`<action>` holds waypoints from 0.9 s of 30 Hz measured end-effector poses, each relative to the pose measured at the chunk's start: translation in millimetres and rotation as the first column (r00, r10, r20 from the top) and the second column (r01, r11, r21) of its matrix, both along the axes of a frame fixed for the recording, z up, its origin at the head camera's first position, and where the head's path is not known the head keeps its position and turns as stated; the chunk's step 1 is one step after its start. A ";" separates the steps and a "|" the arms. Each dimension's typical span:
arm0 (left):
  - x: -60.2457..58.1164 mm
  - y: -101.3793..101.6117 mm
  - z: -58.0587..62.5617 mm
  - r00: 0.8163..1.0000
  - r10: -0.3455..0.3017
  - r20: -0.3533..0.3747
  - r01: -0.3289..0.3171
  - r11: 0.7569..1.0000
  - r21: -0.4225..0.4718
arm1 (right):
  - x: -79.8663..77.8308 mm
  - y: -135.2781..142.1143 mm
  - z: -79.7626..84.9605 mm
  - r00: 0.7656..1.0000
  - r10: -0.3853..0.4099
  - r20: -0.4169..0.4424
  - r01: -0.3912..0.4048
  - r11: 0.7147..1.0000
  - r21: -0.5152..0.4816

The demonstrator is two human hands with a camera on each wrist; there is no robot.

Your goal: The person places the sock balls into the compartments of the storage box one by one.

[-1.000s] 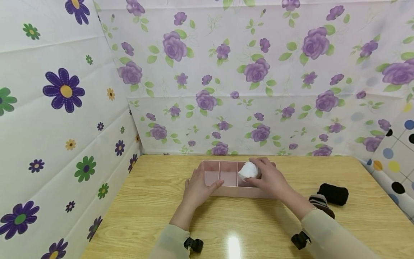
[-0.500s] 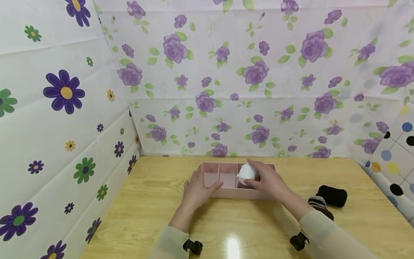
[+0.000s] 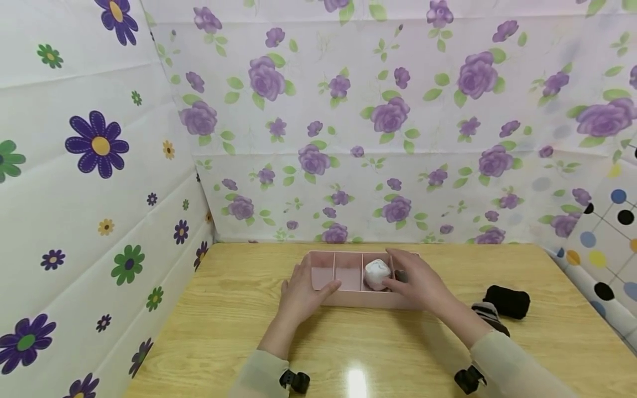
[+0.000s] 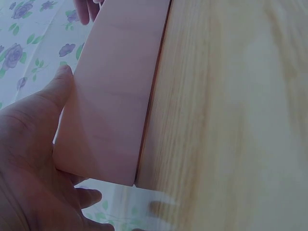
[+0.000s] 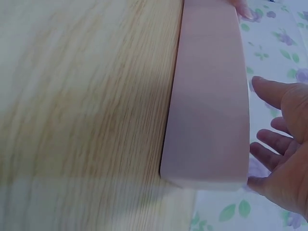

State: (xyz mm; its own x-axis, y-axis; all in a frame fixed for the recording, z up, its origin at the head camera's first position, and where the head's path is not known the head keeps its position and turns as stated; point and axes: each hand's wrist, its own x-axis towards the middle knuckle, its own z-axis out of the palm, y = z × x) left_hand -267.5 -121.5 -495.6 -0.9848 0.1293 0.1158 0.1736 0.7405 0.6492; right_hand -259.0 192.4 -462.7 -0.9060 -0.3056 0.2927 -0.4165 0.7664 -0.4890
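Observation:
A pink divided box (image 3: pixel 348 299) stands on the table, its long side facing me. A white balled-up sock (image 3: pixel 376 273) rests in its third compartment from the left. My left hand (image 3: pixel 301 293) holds the box's left end, thumb over the front rim and fingers round the end; the left wrist view shows the thumb against the box wall. Over the right end is my right hand (image 3: pixel 418 282), thumb and fingers spread apart beside the white sock. Part of a dark item (image 3: pixel 401 275) shows in the rightmost compartment, mostly hidden by that hand.
To the right on the wooden table (image 3: pixel 219 331) lie a black rolled sock (image 3: pixel 507 302) and a grey striped one (image 3: pixel 490 317), close to my right forearm. Flower-patterned cloth (image 3: pixel 298 182) hangs behind and along the left side. The box's two left compartments show bare floors.
My right hand has let go of the white sock, which now sits lower in its compartment; the fingers have spread and drawn slightly right. The left hand stays on the box.

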 end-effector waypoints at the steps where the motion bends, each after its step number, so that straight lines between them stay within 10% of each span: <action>1: 0.1 0.1 -0.1 1.000 0.000 0.000 0.000 1.000 -0.004 | 2.1 2.3 0.5 1.000 -0.007 -0.002 0.007 1.000 -0.002; 27: -2.1 -0.7 -3.8 1.000 -0.008 0.002 0.008 1.000 -0.011 | 38.4 58.9 -1.0 0.998 -0.058 -0.009 0.058 0.998 0.023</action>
